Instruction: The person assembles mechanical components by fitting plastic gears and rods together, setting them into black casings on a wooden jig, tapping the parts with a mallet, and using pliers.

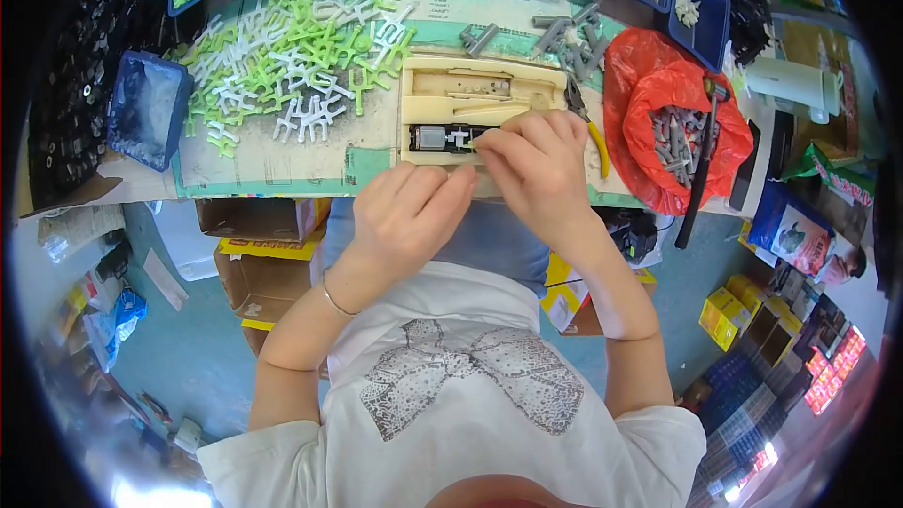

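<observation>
A black housing with a grey block and small white parts [438, 138] lies in the front slot of a cream-coloured fixture [411, 115]. My right hand [541, 165] bends over the housing's right end, thumb and fingertips pinched together there; whatever they pinch is too small to name. Just in front of the fixture, my left hand [404, 218] is closed, its fingertips near the front rim and their inner side turned away from view. In the fixture's back slot sits a cream strip with small metal spots [470, 85].
Green and white Y-shaped plastic pieces [301, 56] spread over the bench's left. Pliers [598, 146] with yellow handles lie right of the fixture. Further right, a red bag [625, 85] holds grey parts, with a black-handled hammer-like tool [701, 169] across it. Blue bins [146, 113] stand around.
</observation>
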The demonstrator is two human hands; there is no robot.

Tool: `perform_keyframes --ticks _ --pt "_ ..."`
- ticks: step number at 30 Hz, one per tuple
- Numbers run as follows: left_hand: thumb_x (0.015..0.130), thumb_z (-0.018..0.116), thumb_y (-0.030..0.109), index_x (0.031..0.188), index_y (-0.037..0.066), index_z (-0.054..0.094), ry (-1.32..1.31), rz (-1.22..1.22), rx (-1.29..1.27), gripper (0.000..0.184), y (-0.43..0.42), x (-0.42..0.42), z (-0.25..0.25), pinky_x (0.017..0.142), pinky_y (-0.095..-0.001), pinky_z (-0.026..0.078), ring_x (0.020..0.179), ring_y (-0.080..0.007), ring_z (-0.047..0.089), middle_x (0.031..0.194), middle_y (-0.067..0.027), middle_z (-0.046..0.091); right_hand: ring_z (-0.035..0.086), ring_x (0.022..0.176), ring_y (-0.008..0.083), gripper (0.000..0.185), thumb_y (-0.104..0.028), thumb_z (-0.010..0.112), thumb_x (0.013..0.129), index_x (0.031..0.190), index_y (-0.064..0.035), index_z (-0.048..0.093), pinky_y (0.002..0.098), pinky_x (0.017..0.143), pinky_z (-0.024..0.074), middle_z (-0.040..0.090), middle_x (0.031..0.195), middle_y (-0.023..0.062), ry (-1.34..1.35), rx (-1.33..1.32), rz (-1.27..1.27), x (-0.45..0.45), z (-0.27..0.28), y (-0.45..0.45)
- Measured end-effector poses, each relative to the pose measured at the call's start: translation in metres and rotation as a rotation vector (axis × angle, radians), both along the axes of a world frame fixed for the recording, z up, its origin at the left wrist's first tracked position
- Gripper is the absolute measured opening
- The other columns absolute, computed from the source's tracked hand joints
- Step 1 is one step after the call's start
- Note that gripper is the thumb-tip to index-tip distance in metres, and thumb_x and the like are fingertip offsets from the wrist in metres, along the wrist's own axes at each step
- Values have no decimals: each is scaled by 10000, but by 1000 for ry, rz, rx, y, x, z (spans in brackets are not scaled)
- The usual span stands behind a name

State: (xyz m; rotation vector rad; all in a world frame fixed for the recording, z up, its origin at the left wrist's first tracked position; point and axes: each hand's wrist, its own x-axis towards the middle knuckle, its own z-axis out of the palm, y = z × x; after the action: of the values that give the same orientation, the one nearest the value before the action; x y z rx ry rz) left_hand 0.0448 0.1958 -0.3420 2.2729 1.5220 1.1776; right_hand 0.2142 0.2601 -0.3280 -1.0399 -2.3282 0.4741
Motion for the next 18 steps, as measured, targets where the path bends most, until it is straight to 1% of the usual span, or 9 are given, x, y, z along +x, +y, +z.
perform_keyframes --ticks 2,3,5,8,12,14,16,17,18 --pt "710 714 115 979 43 658 114 17 7 283 -2 2 -6 489 -273 382 553 -147 486 676 0 484 516 772 214 161 -64 721 685 827 -105 658 359 764 340 564 772 10 -5 -30 5 -1 -2 2" --pt "710 714 115 979 43 658 114 20 0 283 -4 4 -6 489 -273 382 553 -147 486 676 0 484 520 770 208 155 -65 718 689 827 -102 659 359 771 337 566 772 7 -26 -39 2 -2 0 2" --pt "711 709 149 1080 52 649 169 34 -110 387 -5 9 -5 493 -275 374 541 -147 465 648 2 452 523 769 203 149 -66 715 693 826 -100 659 360 778 335 567 773 4 -48 -49 -3 -3 4 2" --pt "720 698 109 1144 4 611 184 75 -114 445 -11 17 -12 466 -309 367 530 -182 480 637 -24 482 532 769 194 150 -65 712 695 833 -95 661 365 795 330 569 773 1 -101 -52 -7 -4 8 1" --pt "724 687 80 1151 -3 604 206 104 -133 443 -13 20 -14 461 -316 371 512 -180 479 617 -18 474 541 777 189 161 -75 713 701 854 -95 669 365 806 332 574 782 -2 -132 -22 -8 -2 9 -1" --pt "735 678 62 1127 0 612 151 -30 -88 403 -10 6 -11 465 -323 388 496 -191 484 600 -33 482 544 789 192 170 -86 716 703 867 -96 671 362 814 333 581 791 1 -150 0 3 2 15 1" --pt "722 667 69 1124 18 619 21 2 -90 408 -1 -14 -7 462 -312 404 523 -166 516 608 -30 494 543 849 193 204 -141 698 712 909 -110 656 390 813 338 570 831 12 -90 -11 9 9 28 5" --pt "751 661 65 1045 43 645 58 84 -185 295 6 -24 3 458 -330 419 540 -189 542 651 -58 521 551 853 193 203 -168 704 732 922 -110 660 385 807 341 595 858 23 -91 26 0 16 34 13" --pt "767 656 69 1016 63 652 87 197 -168 250 18 -33 8 470 -329 427 552 -198 549 687 -57 534 553 844 196 196 -172 701 740 920 -104 662 376 799 346 603 856 30 -54 52 -34 23 35 25"
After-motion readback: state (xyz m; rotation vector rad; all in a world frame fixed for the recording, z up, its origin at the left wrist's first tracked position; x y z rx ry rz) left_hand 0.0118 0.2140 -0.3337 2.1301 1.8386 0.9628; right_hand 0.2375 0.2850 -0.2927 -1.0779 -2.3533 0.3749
